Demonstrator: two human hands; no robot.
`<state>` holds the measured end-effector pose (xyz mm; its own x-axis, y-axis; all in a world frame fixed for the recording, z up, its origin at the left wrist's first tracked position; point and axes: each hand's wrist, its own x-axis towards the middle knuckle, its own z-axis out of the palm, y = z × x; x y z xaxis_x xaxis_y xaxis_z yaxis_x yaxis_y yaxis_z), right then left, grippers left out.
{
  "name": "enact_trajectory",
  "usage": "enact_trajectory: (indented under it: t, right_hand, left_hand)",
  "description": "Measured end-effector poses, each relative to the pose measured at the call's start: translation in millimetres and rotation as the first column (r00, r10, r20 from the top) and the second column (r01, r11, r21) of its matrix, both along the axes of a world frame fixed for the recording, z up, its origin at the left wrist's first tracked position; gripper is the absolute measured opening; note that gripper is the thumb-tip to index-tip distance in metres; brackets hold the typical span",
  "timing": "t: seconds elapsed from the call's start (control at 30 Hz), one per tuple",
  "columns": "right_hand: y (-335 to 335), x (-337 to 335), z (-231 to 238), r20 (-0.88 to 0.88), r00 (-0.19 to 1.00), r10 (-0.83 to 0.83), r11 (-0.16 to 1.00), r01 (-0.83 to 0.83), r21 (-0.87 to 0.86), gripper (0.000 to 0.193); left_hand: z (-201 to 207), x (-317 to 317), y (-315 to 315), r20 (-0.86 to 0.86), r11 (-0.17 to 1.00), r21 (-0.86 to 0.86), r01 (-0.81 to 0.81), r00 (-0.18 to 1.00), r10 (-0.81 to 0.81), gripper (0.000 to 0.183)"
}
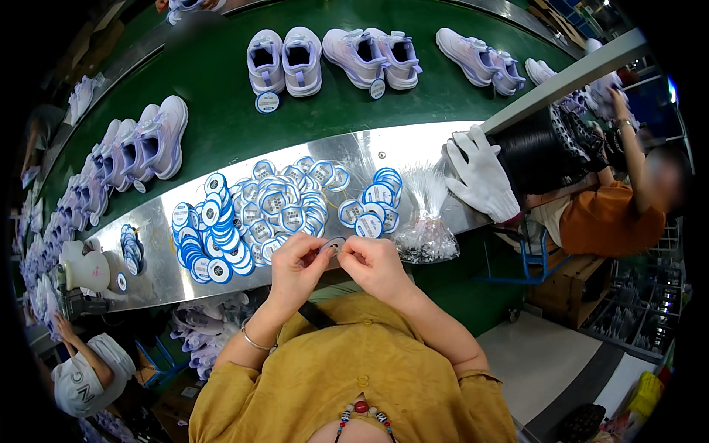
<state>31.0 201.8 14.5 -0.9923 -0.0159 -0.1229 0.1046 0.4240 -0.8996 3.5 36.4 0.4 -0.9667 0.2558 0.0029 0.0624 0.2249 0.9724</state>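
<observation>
In front of my chest, a small round hang tag [334,243] sits between the fingertips of both hands. My left hand [299,260] pinches it from one side, thumb and fingers pressed together. My right hand [374,263] is closed in a pinch at its other edge; any fine string there is too small to make out. Just beyond my hands, a heap of round blue-and-white hang tags [275,201] covers the metal ledge. More tags with blue rims [214,227] overlap to the left, and a smaller pile [379,193] lies to the right.
A bundle of clear plastic fasteners [426,229] and a white glove [480,173] lie right of the tags. Pale lavender sneakers [301,60] stand on the green belt [221,81], some with tags. A metal bar [569,77] crosses at right. Co-workers sit on both sides.
</observation>
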Motion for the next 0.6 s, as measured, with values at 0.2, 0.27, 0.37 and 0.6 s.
enact_trajectory:
  t: [0.2,0.27,0.37,0.6]
  right_hand:
    - [2,-4,0,-0.009,1.0,-0.018,0.999,0.018,-0.043,0.011]
    - [4,-4,-1,0.019,1.0,-0.01,0.998,0.011,-0.056,0.011]
    - [0,0,-1,-0.028,0.999,0.028,0.999,-0.029,-0.038,0.011]
    - [-3,-4,-1,-0.035,0.998,0.052,0.997,-0.054,-0.05,0.01]
  left_hand:
    - [0,-2,0,0.033,1.0,0.018,0.003,0.999,-0.004,0.008]
    - [0,-3,-1,-0.001,1.0,-0.005,0.017,1.0,-0.017,0.007]
    - [-4,5,-6,-0.073,0.999,-0.049,-0.001,0.997,-0.003,0.009]
    - [-7,-4,-3,-0.159,1.0,-0.03,0.004,0.987,-0.009,0.01]
